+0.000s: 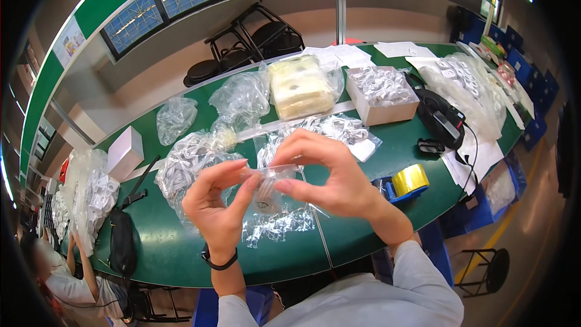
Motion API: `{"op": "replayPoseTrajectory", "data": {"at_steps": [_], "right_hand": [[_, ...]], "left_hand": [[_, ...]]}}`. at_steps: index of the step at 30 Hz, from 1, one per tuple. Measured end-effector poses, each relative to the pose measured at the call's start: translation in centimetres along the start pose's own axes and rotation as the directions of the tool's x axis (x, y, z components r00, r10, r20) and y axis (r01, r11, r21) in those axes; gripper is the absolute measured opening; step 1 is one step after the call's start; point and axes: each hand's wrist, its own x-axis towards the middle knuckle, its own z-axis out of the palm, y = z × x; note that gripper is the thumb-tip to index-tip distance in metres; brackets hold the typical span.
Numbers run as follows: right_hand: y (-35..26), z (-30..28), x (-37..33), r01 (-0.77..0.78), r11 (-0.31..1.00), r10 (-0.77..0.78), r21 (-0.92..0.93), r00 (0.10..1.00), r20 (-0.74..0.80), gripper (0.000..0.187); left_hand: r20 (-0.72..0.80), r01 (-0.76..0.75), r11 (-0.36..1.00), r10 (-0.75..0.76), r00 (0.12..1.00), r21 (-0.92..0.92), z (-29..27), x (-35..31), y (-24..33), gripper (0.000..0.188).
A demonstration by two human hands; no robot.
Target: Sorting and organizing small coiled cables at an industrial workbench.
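Both hands hold a small clear plastic bag (267,189) above the table, with what looks like a white coiled cable inside. My left hand (216,200) pinches its left upper edge between thumb and fingers; my right hand (330,175) grips the right side the same way. Below the bag lies a bunch of small clear bags with white marks (279,226). Just beyond my left hand is a large clear bag of white cables (192,160). More bagged white cables (339,127) lie behind my right hand and are partly hidden by it.
A blue tape dispenser with yellow tape (409,183) stands right of my hands. Farther back are a box of white cables (382,98), a yellowish wrapped stack (302,88) and a black bag (442,118). A black pouch (123,242) lies left, near another person (85,284).
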Motion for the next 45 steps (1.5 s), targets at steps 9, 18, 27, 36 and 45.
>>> {"op": "replayPoseTrajectory", "data": {"at_steps": [9,18,27,36,45], "right_hand": [[0.9,-1.6,0.5,0.079,0.983,-0.085,-0.163,0.996,-0.029,0.007],[1.1,-1.7,0.5,0.068,0.986,-0.072,-0.149,0.997,-0.019,0.008],[0.9,-6.0,1.2,0.04,0.921,-0.108,-0.388,0.982,-0.156,0.006],[9.7,-21.1,9.4,-0.19,0.442,-0.276,-0.876,0.901,-0.335,0.018],[19.5,-20.3,3.4,-0.01,0.004,0.233,-1.0,0.972,-0.009,0.022]], "left_hand": [[-0.014,0.15,0.983,-0.152,0.988,-0.109,0.7,0.2,-0.8,0.026],[0.125,0.105,0.965,-0.077,0.989,-0.238,1.6,1.1,-2.1,0.014],[-0.099,-0.055,0.998,0.054,0.994,-0.014,0.1,1.9,-2.7,0.009],[0.036,0.039,0.999,-0.038,0.999,-0.037,0.4,2.6,-2.1,0.046],[0.171,0.066,0.996,-0.075,0.982,0.057,-0.9,2.4,-1.4,0.028]]}}
